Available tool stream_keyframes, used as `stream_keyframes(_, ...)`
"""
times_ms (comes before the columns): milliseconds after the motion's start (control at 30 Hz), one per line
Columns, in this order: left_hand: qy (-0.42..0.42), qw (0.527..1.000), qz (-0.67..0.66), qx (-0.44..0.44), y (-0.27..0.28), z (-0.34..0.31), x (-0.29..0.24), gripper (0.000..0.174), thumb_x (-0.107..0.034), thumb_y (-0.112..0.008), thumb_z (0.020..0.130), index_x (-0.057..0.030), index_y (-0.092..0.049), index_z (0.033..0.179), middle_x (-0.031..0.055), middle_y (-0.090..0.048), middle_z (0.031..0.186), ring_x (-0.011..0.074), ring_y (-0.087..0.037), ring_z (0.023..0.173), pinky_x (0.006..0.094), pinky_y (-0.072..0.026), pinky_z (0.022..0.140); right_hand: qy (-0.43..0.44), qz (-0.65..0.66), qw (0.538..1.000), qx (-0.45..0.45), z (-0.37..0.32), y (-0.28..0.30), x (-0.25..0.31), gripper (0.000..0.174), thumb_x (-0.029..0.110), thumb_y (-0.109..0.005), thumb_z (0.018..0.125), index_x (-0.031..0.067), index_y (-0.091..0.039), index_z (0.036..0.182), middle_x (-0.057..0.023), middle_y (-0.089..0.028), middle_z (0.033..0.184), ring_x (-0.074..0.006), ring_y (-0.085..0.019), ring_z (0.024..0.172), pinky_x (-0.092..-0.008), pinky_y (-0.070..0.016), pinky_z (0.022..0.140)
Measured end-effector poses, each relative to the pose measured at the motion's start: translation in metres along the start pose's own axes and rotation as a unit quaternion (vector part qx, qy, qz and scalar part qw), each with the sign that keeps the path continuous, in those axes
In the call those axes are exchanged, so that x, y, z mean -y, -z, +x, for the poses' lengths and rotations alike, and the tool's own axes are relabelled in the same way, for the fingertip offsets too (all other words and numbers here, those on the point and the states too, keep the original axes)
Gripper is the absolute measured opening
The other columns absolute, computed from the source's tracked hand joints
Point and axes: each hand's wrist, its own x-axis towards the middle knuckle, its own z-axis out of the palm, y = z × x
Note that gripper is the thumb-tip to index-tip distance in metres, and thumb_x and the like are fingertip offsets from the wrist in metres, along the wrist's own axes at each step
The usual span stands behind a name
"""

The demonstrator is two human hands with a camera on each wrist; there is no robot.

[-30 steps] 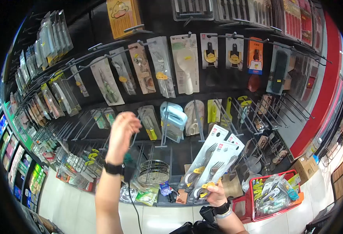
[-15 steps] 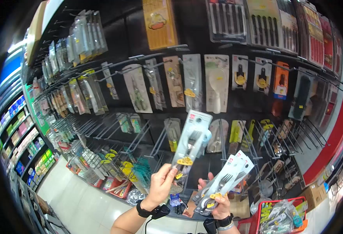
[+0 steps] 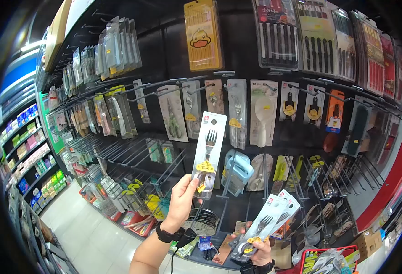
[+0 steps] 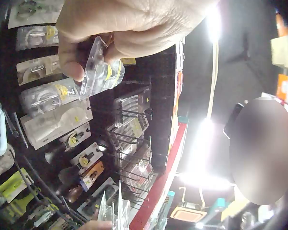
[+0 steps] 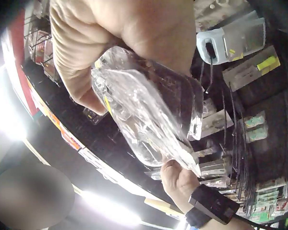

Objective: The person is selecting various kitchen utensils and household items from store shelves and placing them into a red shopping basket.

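My left hand (image 3: 181, 201) pinches the lower end of a fork pack (image 3: 208, 146), a pale card with a fork and a yellow label under clear plastic. It is held upright in front of the hanging goods. In the left wrist view the thumb and fingers grip that pack's plastic edge (image 4: 92, 72). Lower right, my right hand (image 3: 261, 252) holds several similar fork packs (image 3: 266, 223), fanned and leaning right. Seen from the right wrist, the fingers curl round the clear plastic packs (image 5: 144, 115).
A black display wall carries rows of metal hooks (image 3: 160, 160). Hung there are another fork pack (image 3: 236, 114), a white rice paddle pack (image 3: 263, 112) and a yellow duck pack (image 3: 203, 39). At lower right stands a red basket (image 3: 354, 252) of packaged goods. A round wire rack (image 3: 201, 222) sits low behind my left hand.
My left hand came down empty from near the hooks, took one fork pack from beside the right hand, then raised it up and left. The head view has tilted upward.
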Motion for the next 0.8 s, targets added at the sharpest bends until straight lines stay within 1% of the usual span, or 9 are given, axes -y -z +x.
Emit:
stream_keyframes(200,-0.041,0.998,-0.025,-0.034,0.015,0.0,0.007,0.02,-0.019,-0.045,0.097,-0.0029,-0.056,0.097,0.0002,-0.058,0.078,0.0036,-0.05,0.061,0.0195,-0.0409,0.048,-0.028,-0.047,0.998,0.01,-0.006,0.023,0.007,0.064,0.007,-0.064,0.066,-0.0011,-0.039,0.124,-0.0148,-0.048,0.11,-0.0286,-0.053,0.102,-0.0591,-0.0443,0.09)
stream_keyframes(233,-0.052,0.995,-0.007,-0.079,0.021,-0.001,0.006,0.02,-0.019,-0.044,0.097,-0.0033,-0.056,0.096,-0.0002,-0.058,0.078,0.0031,-0.05,0.06,0.0188,-0.0401,0.047,-0.054,-0.084,0.995,-0.023,-0.012,0.009,0.011,0.046,0.006,-0.057,0.085,-0.0009,-0.042,0.127,-0.0131,-0.056,0.115,-0.0213,-0.057,0.101,-0.034,-0.0469,0.086)
stream_keyframes(267,-0.063,0.99,0.011,-0.122,0.028,-0.002,0.005,0.02,-0.019,-0.044,0.097,-0.0037,-0.056,0.096,-0.0006,-0.058,0.078,0.0027,-0.05,0.06,0.0181,-0.0393,0.046,-0.046,-0.053,0.996,-0.054,-0.011,0.0,0.012,0.054,0.001,-0.06,0.078,-0.0032,-0.04,0.128,-0.0163,-0.058,0.112,-0.0253,-0.061,0.096,-0.038,-0.0497,0.085)
stream_keyframes(400,-0.114,0.972,-0.041,-0.2,0.068,0.002,-0.004,0.02,-0.021,-0.042,0.098,-0.0066,-0.054,0.092,-0.0021,-0.056,0.075,0.0019,-0.049,0.057,0.0173,-0.0372,0.044,-0.022,-0.073,0.996,-0.045,-0.009,0.004,0.012,0.056,0.001,-0.058,0.077,-0.0049,-0.039,0.129,-0.0184,-0.056,0.117,-0.0314,-0.058,0.103,-0.0429,-0.0467,0.091)
stream_keyframes(533,-0.172,0.95,-0.04,-0.257,0.11,0.014,-0.021,0.019,-0.02,-0.042,0.098,-0.0072,-0.054,0.091,-0.0018,-0.056,0.074,0.0027,-0.049,0.056,0.018,-0.0364,0.043,-0.03,-0.041,0.997,-0.054,-0.008,0.005,0.006,0.058,0.003,-0.058,0.077,-0.0058,-0.038,0.13,-0.0196,-0.054,0.118,-0.0311,-0.058,0.103,-0.0427,-0.048,0.089)
stream_keyframes(600,-0.196,0.943,-0.047,-0.265,0.13,0.018,-0.028,0.018,-0.019,-0.043,0.098,-0.0072,-0.055,0.093,-0.0015,-0.057,0.075,0.0032,-0.05,0.055,0.0186,-0.0365,0.042,0.014,-0.016,0.999,-0.044,-0.006,0.015,-0.001,0.065,0.006,-0.062,0.067,0.002,-0.036,0.128,-0.0159,-0.048,0.112,-0.0305,-0.053,0.108,-0.0627,-0.0433,0.091)
stream_keyframes(667,-0.195,0.935,-0.063,-0.29,0.149,0.021,-0.034,0.017,-0.019,-0.044,0.097,-0.0069,-0.056,0.096,-0.001,-0.058,0.075,0.0039,-0.052,0.056,0.0189,-0.0364,0.042,-0.001,0.004,0.999,-0.035,-0.007,0.018,-0.004,0.067,0.003,-0.06,0.068,0.0043,-0.034,0.13,-0.0173,-0.047,0.116,-0.0321,-0.05,0.113,-0.0653,-0.0417,0.092)
stream_keyframes(733,-0.203,0.924,-0.08,-0.313,0.172,0.024,-0.035,0.018,-0.02,-0.045,0.097,-0.0062,-0.056,0.097,-0.0001,-0.059,0.075,0.005,-0.052,0.056,0.0195,-0.0359,0.042,-0.036,-0.067,0.995,-0.068,-0.009,0.002,-0.001,0.059,0.003,-0.058,0.076,-0.0058,-0.037,0.13,-0.0196,-0.054,0.119,-0.0304,-0.058,0.101,-0.0424,-0.0485,0.088)
stream_keyframes(800,-0.211,0.921,-0.076,-0.317,0.189,0.024,-0.037,0.017,-0.019,-0.045,0.097,-0.0055,-0.056,0.097,0.0002,-0.059,0.075,0.0053,-0.052,0.055,0.0195,-0.0355,0.041,-0.037,-0.061,0.995,-0.074,-0.01,-0.003,-0.003,0.06,0.004,-0.058,0.075,-0.0058,-0.037,0.13,-0.0195,-0.054,0.118,-0.0301,-0.059,0.1,-0.0422,-0.0485,0.088)
